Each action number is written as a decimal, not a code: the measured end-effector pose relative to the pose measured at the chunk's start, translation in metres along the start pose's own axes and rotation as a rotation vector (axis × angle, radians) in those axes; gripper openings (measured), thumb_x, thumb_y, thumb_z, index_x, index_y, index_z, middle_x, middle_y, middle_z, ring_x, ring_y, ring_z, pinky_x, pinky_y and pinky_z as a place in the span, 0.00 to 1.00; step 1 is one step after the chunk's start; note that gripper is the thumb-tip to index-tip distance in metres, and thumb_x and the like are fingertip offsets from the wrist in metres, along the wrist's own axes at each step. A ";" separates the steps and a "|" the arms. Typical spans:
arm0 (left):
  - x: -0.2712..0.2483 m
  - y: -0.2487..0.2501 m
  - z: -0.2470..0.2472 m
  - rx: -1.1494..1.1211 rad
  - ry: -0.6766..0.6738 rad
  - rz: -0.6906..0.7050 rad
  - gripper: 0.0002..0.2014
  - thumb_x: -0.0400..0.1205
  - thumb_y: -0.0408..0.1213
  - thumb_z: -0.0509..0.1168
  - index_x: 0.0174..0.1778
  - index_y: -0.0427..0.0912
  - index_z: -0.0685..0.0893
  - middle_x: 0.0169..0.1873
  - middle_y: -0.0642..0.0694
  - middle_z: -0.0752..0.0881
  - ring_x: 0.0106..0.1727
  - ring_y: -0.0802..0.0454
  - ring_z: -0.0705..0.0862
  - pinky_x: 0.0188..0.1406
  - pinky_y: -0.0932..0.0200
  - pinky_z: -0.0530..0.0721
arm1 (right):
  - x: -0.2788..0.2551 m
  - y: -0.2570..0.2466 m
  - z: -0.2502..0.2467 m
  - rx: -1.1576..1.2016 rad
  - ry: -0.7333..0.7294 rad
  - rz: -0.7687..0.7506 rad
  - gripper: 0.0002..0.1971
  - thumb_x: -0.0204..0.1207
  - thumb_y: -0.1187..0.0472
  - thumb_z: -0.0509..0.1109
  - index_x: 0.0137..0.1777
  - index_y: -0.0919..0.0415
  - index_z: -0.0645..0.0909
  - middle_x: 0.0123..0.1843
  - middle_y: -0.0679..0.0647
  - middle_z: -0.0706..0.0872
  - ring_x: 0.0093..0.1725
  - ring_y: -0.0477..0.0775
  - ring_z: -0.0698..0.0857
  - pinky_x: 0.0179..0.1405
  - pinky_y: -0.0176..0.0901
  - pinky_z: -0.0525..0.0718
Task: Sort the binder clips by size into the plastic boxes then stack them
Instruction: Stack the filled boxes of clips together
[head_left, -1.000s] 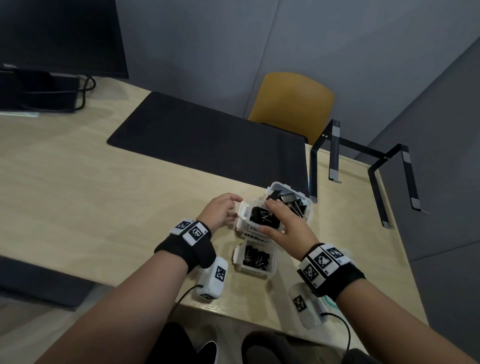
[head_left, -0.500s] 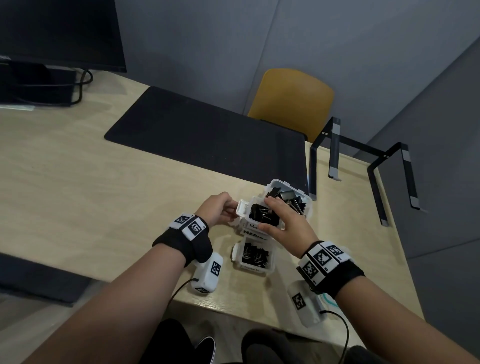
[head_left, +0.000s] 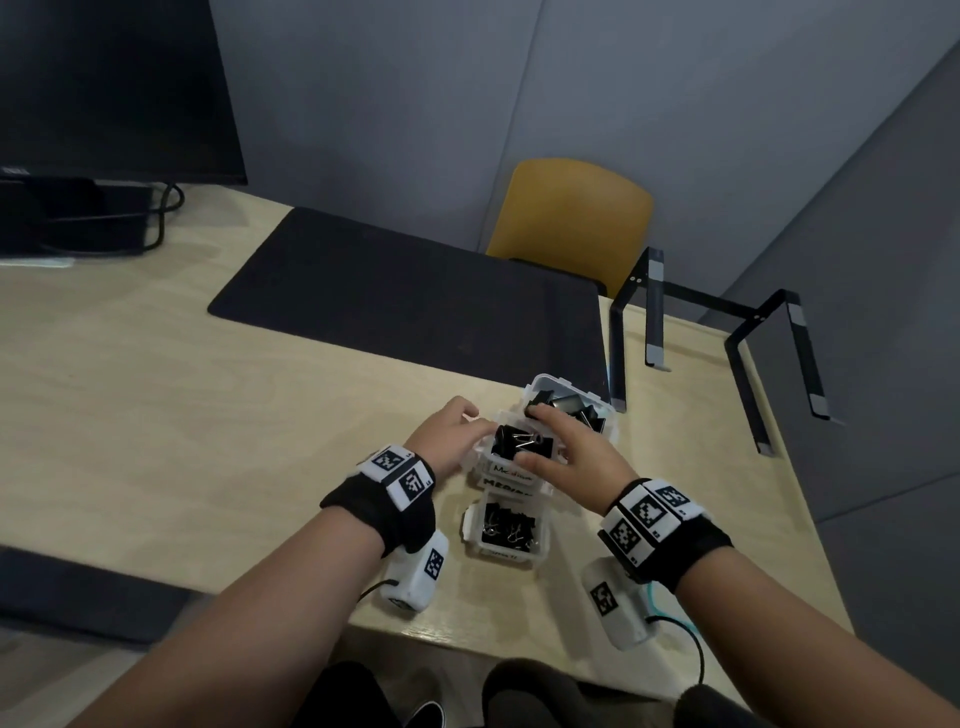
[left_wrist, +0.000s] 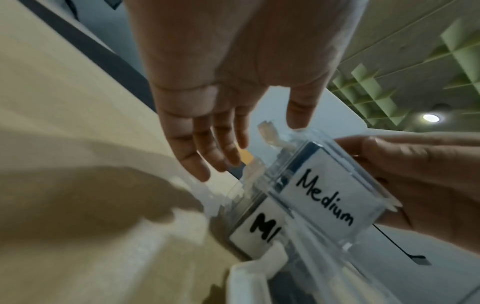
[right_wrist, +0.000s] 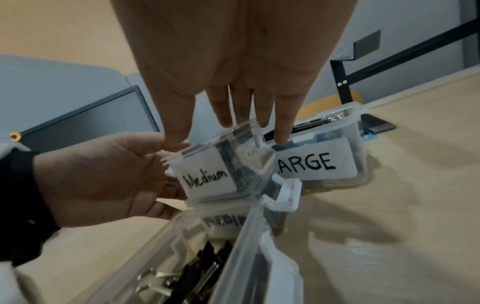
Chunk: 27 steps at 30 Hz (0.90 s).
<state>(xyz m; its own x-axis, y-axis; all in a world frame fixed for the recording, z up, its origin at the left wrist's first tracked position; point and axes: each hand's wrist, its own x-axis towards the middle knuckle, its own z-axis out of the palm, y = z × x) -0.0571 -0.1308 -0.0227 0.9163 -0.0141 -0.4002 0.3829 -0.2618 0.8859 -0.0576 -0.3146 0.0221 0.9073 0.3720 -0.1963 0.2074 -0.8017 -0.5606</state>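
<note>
The right hand (head_left: 566, 457) is gripping a small clear plastic box labelled "Medium" (head_left: 519, 449), holding black binder clips, on a second medium-labelled box (head_left: 506, 486), beside the "LARGE" box (right_wrist: 317, 162). The left hand (head_left: 449, 431) is resting open-fingered against its left side. Stacking seems underway; next it needs seating squarely.

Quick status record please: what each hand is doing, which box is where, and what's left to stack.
left hand: open, fingers at the left side of the Medium box
right hand: grip on the Medium box, fingers over its top, thumb on the near side
Medium box: sits on a second medium-labelled box
Large box: behind the pile, on the desk
nearest box: open, clips inside, not yet stacked
</note>
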 end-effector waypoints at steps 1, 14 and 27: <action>0.001 0.002 -0.001 0.025 0.015 0.021 0.18 0.81 0.48 0.63 0.64 0.45 0.74 0.55 0.46 0.80 0.53 0.49 0.79 0.45 0.54 0.78 | 0.000 0.003 -0.001 0.025 0.055 0.019 0.27 0.76 0.49 0.70 0.74 0.52 0.70 0.68 0.45 0.77 0.68 0.46 0.76 0.65 0.38 0.73; 0.013 0.001 0.008 0.182 -0.312 0.274 0.25 0.75 0.43 0.74 0.64 0.61 0.72 0.63 0.57 0.77 0.65 0.56 0.78 0.67 0.54 0.78 | -0.001 0.019 0.005 0.051 0.086 0.319 0.24 0.81 0.42 0.57 0.53 0.62 0.85 0.49 0.56 0.88 0.50 0.55 0.85 0.48 0.44 0.79; 0.016 -0.006 0.008 0.073 -0.361 0.254 0.33 0.63 0.61 0.77 0.63 0.64 0.74 0.66 0.50 0.79 0.67 0.48 0.80 0.67 0.37 0.78 | 0.007 0.034 0.013 0.493 -0.025 0.407 0.22 0.70 0.37 0.68 0.45 0.57 0.81 0.44 0.56 0.85 0.47 0.58 0.85 0.59 0.59 0.84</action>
<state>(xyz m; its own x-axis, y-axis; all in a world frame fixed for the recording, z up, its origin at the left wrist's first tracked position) -0.0453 -0.1376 -0.0364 0.8754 -0.4194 -0.2402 0.1302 -0.2740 0.9529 -0.0489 -0.3330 -0.0089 0.8679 0.0988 -0.4869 -0.3499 -0.5741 -0.7402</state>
